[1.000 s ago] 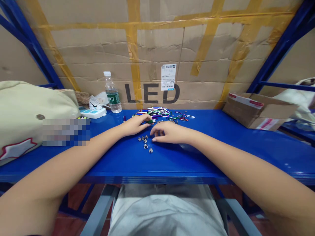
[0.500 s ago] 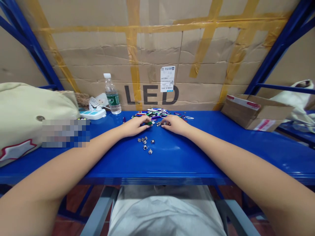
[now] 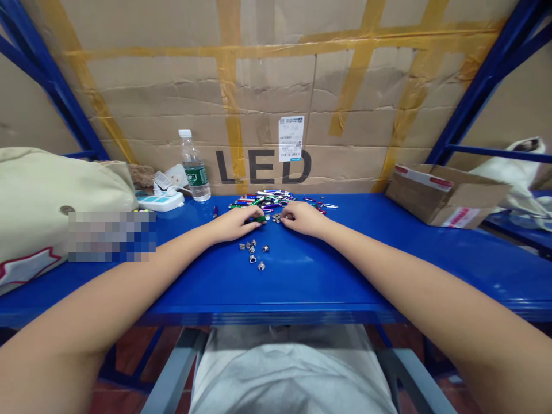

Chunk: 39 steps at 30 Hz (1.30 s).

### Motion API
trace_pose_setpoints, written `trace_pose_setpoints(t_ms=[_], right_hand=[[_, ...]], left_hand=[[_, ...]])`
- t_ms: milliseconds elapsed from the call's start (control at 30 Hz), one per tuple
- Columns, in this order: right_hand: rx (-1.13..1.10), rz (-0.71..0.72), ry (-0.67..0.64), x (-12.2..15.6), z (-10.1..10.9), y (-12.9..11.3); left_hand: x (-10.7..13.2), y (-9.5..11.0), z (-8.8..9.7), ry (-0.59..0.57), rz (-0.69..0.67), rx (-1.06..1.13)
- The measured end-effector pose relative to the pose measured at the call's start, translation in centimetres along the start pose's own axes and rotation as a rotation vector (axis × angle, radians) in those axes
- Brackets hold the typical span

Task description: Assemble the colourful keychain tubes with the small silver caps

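Your left hand (image 3: 235, 223) pinches a green piece (image 3: 259, 219) at the pile's (image 3: 276, 200) near edge; your right hand (image 3: 302, 218), just right of it, fingers curled on small parts, grip unclear

Bright, even light from above, no hard shadows anywhere. Soft sheen along the blue bench (image 3: 431, 270), small white glints toward the lower right. Faint shade under both forearms. Strong wide-angle bending at the edges: blue uprights in the upper corners lean outward, arms balloon at the bottom corners. Centre fairly sharp, small metal parts (image 3: 254, 253) tiny but crisp. Pixelated block at middle left.
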State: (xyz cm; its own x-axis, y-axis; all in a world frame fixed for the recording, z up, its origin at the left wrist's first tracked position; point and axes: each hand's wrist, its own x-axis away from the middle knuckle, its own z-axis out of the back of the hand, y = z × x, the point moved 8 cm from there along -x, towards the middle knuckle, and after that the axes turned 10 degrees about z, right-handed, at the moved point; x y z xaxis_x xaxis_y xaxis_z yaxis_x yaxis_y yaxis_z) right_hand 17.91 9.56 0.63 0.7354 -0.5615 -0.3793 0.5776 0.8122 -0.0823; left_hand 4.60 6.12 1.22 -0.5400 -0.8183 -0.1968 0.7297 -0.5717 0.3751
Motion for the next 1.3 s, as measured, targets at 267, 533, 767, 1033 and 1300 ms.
trace_pose_setpoints(t_ms=[267, 533, 767, 1033, 1300], right_hand=[[-0.169, -0.086, -0.025, -0.1, 0.0, -0.6], [-0.439, -0.056, 0.327, 0.4, 3.7, -2.7], [-0.442, 0.041, 0.477, 1.0, 5.7, -4.9], [-0.466, 0.135, 0.511, 1.1, 5.6, -5.1], [-0.464, 0.161, 0.573, 1.1, 5.5, -5.2]], left_hand=[[0.0, -0.1, 1.2, 0.085, 0.029, -0.023], [0.1, -2.5, 3.1, 0.192, 0.142, 0.213], [0.2, 0.0, 2.5, 0.142, 0.051, 0.258], [0.6, 1.4, 2.5, 0.141, 0.004, 0.242], [0.6, 1.7, 2.0, 0.097, -0.019, 0.247]])
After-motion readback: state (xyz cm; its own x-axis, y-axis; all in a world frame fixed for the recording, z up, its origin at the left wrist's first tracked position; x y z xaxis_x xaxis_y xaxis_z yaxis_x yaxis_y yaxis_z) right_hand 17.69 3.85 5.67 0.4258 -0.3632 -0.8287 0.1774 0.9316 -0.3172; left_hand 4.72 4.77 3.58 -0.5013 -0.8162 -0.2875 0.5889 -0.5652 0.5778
